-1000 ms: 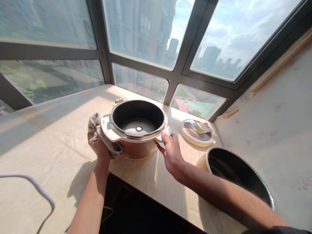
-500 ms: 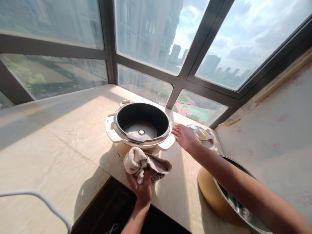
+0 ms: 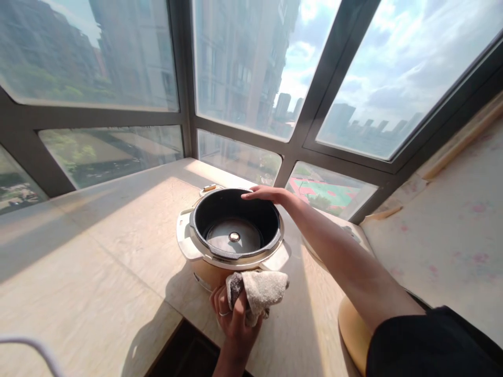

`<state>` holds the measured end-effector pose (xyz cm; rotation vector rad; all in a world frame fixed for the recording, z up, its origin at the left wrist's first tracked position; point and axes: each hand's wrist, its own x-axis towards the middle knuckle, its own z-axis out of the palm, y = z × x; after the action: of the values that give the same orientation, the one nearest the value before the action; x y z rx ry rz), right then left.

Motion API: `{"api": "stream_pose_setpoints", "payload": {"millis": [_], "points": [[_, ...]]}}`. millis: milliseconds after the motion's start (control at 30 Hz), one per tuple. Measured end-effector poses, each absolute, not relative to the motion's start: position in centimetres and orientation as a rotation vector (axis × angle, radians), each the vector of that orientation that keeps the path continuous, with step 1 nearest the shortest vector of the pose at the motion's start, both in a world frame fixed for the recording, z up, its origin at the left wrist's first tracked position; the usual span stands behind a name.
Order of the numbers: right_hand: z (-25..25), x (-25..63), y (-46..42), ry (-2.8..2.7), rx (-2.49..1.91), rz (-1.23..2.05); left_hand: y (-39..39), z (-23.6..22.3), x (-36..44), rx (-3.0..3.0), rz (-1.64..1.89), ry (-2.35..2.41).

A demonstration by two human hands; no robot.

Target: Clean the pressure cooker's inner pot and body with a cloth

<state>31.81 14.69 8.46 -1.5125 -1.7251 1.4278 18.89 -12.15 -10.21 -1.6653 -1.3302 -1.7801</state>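
An electric pressure cooker [image 3: 208,275] without its lid stands on the pale countertop, its dark inside bare around a round metal heating plate [image 3: 220,235]. Below its front, my left hand [image 3: 238,314] is closed around a bunched beige-and-brown cloth [image 3: 267,288], which sits against or very near the cooker's outer side. My right hand [image 3: 267,193] lies over the far right rim, the thumb toward the inside. The other fingertips are partly hidden behind the rim.
A lid [image 3: 314,251], mostly behind my right forearm, lies right of the cooker. A yellowish rounded pot [image 3: 351,327] stands at lower right. Dark-framed windows [image 3: 188,78] border the countertop [image 3: 118,230]. A white cable [image 3: 29,340] runs at lower left, near a dark recess [image 3: 188,345].
My right hand has moved from beside the cooker's right handle onto its far rim. My left hand has shifted right with the cloth and turned it. The view has tilted up slightly.
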Motion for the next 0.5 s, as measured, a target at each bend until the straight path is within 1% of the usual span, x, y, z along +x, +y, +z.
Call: {"api": "stream_pose_setpoints", "payload": {"millis": [167, 333, 500], "points": [[6.3, 31.2, 14.7, -1.706, -1.560, 1.320, -11.7, -11.1, 19.2, -1.449, -1.923, -1.456], [5.4, 32.0, 12.6, -1.599, -1.507, 1.293, -11.0, -11.8, 16.6, -1.247, -2.009, -1.560], [4.5, 32.2, 8.6, -1.459, -1.500, 1.222, -8.8, -9.7, 12.2, -0.916, -2.305, -1.663]]}}
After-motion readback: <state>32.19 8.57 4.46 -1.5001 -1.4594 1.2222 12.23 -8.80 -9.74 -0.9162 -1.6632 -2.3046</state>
